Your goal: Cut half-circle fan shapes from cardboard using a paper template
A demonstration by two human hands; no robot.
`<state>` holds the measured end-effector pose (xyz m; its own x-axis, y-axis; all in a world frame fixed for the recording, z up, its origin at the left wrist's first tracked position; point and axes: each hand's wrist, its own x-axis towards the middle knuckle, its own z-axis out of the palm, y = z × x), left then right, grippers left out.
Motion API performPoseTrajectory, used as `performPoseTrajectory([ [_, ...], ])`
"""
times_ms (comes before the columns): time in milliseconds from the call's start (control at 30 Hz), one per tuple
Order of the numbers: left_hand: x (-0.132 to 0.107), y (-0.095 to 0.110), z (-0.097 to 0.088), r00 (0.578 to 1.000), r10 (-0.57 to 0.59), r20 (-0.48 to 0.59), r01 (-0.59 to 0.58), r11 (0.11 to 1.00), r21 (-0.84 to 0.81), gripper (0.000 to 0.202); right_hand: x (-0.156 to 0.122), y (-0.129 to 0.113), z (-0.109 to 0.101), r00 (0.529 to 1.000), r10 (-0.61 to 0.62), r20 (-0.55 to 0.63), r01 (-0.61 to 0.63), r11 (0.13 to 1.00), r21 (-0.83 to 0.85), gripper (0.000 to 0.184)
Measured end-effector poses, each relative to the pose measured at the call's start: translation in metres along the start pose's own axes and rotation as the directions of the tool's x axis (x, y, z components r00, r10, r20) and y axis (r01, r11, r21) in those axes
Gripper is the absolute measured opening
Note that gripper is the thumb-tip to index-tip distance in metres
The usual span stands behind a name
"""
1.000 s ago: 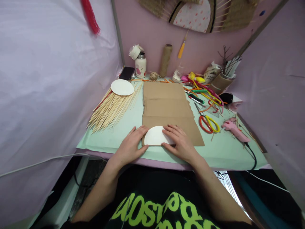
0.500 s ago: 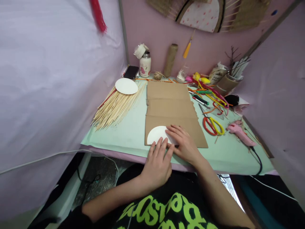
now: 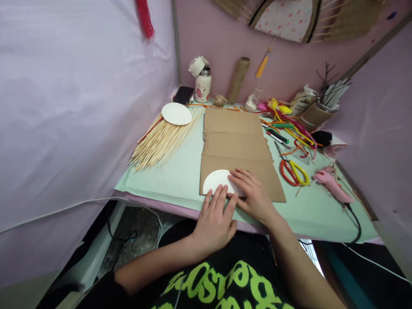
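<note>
The left hand (image 3: 214, 219) lies palm-down, fingers straight, pointing forward. The right hand (image 3: 254, 195) rests flat just beside it, fingers spread and angled leftward, its bare forearm (image 3: 296, 262) reaching in from lower right.

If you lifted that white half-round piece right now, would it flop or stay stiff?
The white half-round piece looks thin and flat, so probably light and slightly bendy. The right hand and left hand press it down, so it may be a fold that springs open. On the cardboard it would likely slide, not roll.
</note>
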<state>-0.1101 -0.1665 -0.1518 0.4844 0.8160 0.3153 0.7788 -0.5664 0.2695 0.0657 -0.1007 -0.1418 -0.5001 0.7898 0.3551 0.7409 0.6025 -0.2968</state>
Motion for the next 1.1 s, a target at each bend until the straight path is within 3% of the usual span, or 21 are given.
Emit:
performPoseTrajectory([
  [167, -0.001, 0.0, -0.001, 1.0, -0.007, 0.006, 0.007, 1.0, 0.011, 0.066, -0.001, 0.0, -0.001, 1.0, 0.007, -0.004, -0.007, 0.999, 0.049, 0.044],
  [333, 0.003, -0.003, -0.006, 1.0, -0.014, 0.017, 0.015, 1.0, -0.005, 0.068, -0.005, 0.009, -0.021, 0.998, 0.056, 0.021, -0.059, 0.975, 0.215, 0.046],
  [500, 0.005, -0.005, -0.008, 1.0, -0.021, 0.01, 0.021, 1.0, -0.004, 0.068, -0.012, 0.019, -0.029, 0.997, 0.028, 0.07, -0.048, 0.955, 0.294, 0.043],
  [1100, 0.005, -0.008, -0.005, 1.0, 0.01, -0.015, -0.01, 1.0, -0.017, 0.065, -0.014, 0.018, -0.023, 0.999, 0.022, 0.045, -0.033, 0.965, 0.261, 0.038],
])
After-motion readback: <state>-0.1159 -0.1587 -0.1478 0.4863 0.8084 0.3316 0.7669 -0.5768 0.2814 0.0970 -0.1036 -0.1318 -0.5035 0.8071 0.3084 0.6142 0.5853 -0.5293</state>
